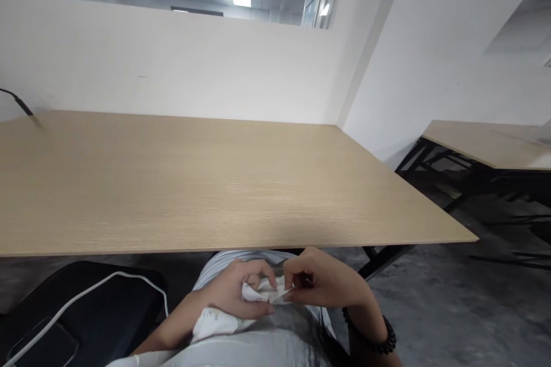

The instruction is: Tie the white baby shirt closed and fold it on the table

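I pinch crumpled white material (258,296) between the fingers of my left hand (252,292) and right hand (321,278); a faintly printed white part (219,323) shows below my left fingers; a wooden table (193,183) lies just beyond them; left of them, a white cable (88,293) crosses something black (120,315); dark beads (390,337) circle my wrist behind the right fingers.

Left hand (232,291) low, close in to the torso from where I stand: fingers curled, index arched over, thumb stretched toward the other side, grip closed. Right hand (329,281) level with it: thumb and index pinched, other fingers folded in. Fingertips near each other, gap between. Left forearm (177,321) slants inward; right forearm (371,314) rises steeper, wrist bent inward.
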A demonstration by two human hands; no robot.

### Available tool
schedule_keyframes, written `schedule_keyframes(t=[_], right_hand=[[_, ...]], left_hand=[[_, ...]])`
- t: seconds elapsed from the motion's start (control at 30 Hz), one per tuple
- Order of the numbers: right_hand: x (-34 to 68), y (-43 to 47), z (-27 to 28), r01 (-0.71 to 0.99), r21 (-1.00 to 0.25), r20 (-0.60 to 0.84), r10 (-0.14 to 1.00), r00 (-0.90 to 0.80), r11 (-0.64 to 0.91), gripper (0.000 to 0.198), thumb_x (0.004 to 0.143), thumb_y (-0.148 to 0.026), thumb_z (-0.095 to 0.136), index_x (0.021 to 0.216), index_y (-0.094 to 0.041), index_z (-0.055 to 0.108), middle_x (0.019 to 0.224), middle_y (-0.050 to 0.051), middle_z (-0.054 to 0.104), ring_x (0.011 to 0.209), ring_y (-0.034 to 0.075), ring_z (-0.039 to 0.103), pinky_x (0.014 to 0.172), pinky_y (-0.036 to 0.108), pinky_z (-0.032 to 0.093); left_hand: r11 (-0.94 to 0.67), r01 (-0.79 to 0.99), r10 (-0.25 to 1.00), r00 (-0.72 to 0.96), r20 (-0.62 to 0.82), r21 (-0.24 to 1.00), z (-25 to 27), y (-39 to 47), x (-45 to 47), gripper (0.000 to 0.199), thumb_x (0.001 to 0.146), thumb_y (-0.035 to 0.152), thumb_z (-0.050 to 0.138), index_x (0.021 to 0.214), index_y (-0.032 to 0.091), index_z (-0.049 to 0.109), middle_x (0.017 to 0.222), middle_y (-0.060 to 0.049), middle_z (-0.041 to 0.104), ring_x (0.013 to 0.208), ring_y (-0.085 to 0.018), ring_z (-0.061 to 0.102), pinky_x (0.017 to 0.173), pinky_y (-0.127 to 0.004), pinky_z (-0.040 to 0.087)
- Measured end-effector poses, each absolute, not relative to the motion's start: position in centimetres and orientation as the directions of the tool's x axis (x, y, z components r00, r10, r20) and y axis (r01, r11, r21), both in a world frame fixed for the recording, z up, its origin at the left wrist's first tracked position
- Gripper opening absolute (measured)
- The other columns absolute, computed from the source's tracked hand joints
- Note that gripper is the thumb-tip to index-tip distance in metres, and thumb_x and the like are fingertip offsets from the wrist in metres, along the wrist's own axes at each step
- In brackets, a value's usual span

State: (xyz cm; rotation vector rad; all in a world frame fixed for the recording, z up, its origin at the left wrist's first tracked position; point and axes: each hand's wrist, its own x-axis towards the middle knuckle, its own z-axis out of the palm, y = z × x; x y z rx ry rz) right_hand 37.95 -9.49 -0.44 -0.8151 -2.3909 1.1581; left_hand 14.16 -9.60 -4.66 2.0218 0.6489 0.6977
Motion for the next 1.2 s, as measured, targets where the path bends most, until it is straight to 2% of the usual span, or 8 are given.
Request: schedule_keyframes(t=[0.1, 0.2, 0.3, 0.47, 0.63, 0.77, 0.93, 1.2], right_hand=[[38.4, -9.3, -0.6, 0.298, -0.807, 0.039, 0.549, -0.835, 0.51, 0.022, 0.082, -0.036, 0.072, 0.076, -0.015, 0.068, 0.057, -0.005, 0.054, 0.049, 0.006, 0.046, 0.049, 0.017, 0.034], [38.5, -9.2, -0.8, 0.291, -0.819, -0.019, 0.484, -0.875, 0.494, 0.024, 0.084, -0.038, 0.07, 0.079, -0.015, 0.07, 0.058, -0.004, 0.056, 0.051, 0.006, 0.048, 0.05, 0.017, 0.036], [38.2, -9.0, -1.3, 0.302, -0.829, -0.072, 0.447, -0.892, 0.471, 0.029, 0.085, -0.043, 0.07, 0.083, -0.014, 0.072, 0.059, -0.003, 0.058, 0.052, 0.007, 0.049, 0.051, 0.017, 0.037], [37.5, -8.8, -1.9, 0.343, -0.822, -0.144, 0.417, -0.897, 0.454, 0.03, 0.083, -0.044, 0.072, 0.084, -0.015, 0.075, 0.06, -0.004, 0.059, 0.052, 0.007, 0.05, 0.051, 0.016, 0.036], [37.2, -8.8, -2.0, 0.362, -0.795, -0.18, 0.38, -0.907, 0.488, 0.015, 0.083, -0.029, 0.072, 0.088, -0.016, 0.077, 0.062, -0.003, 0.063, 0.054, 0.007, 0.054, 0.053, 0.015, 0.038], [37.5, -8.9, -1.9, 0.382, -0.758, -0.132, 0.448, -0.884, 0.529, 0.016, 0.081, -0.018, 0.069, 0.094, -0.016, 0.078, 0.065, -0.002, 0.066, 0.056, 0.008, 0.055, 0.056, 0.017, 0.04], [37.6, -9.0, -2.0, 0.378, -0.765, -0.119, 0.462, -0.879, 0.521, 0.016, 0.08, -0.019, 0.07, 0.092, -0.014, 0.079, 0.063, -0.001, 0.066, 0.053, 0.007, 0.053, 0.054, 0.017, 0.038], [37.1, -8.7, -2.4, 0.376, -0.763, -0.165, 0.404, -0.9, 0.526, 0.02, 0.079, -0.018, 0.071, 0.097, -0.015, 0.08, 0.067, -0.001, 0.069, 0.055, 0.008, 0.056, 0.055, 0.017, 0.039]], left_hand=[[-0.545, 0.144, 0.61, 0.744, 0.273, 0.826, -4.9, -9.6, 14.2, 0.022, 0.077, 0.036, 0.073, 0.085, 0.016, 0.072, 0.05, 0.006, 0.047, 0.046, -0.006, 0.034, 0.047, -0.02, 0.025], [-0.576, 0.085, 0.548, 0.778, 0.307, 0.813, -5.4, -9.6, 14.2, 0.026, 0.083, 0.04, 0.069, 0.086, 0.015, 0.075, 0.066, -0.003, 0.07, 0.05, -0.008, 0.048, 0.051, -0.021, 0.033], [-0.574, 0.061, 0.529, 0.789, 0.313, 0.817, -5.7, -9.6, 14.3, 0.029, 0.086, 0.041, 0.067, 0.089, 0.014, 0.077, 0.074, -0.007, 0.076, 0.053, -0.01, 0.057, 0.053, -0.021, 0.038], [-0.585, 0.077, 0.507, 0.812, 0.29, 0.807, -5.9, -9.4, 14.5, 0.038, 0.087, 0.052, 0.066, 0.086, 0.016, 0.076, 0.072, -0.007, 0.076, 0.055, -0.012, 0.062, 0.055, -0.021, 0.041], [-0.599, 0.129, 0.501, 0.83, 0.243, 0.791, -5.8, -9.2, 14.4, 0.044, 0.085, 0.06, 0.064, 0.082, 0.017, 0.074, 0.064, -0.004, 0.071, 0.052, -0.011, 0.059, 0.051, -0.021, 0.037], [-0.599, 0.099, 0.462, 0.853, 0.243, 0.794, -5.8, -9.0, 14.3, 0.042, 0.088, 0.058, 0.062, 0.089, 0.018, 0.075, 0.066, -0.004, 0.072, 0.051, -0.011, 0.057, 0.051, -0.021, 0.037], [-0.574, 0.038, 0.445, 0.853, 0.273, 0.818, -6.1, -8.9, 14.4, 0.041, 0.088, 0.056, 0.063, 0.089, 0.017, 0.075, 0.07, -0.006, 0.073, 0.052, -0.011, 0.058, 0.053, -0.021, 0.04], [-0.563, 0.073, 0.47, 0.847, 0.246, 0.823, -6.2, -9.0, 14.8, 0.049, 0.08, 0.064, 0.067, 0.075, 0.015, 0.07, 0.059, -0.002, 0.067, 0.045, -0.007, 0.048, 0.046, -0.018, 0.035]])
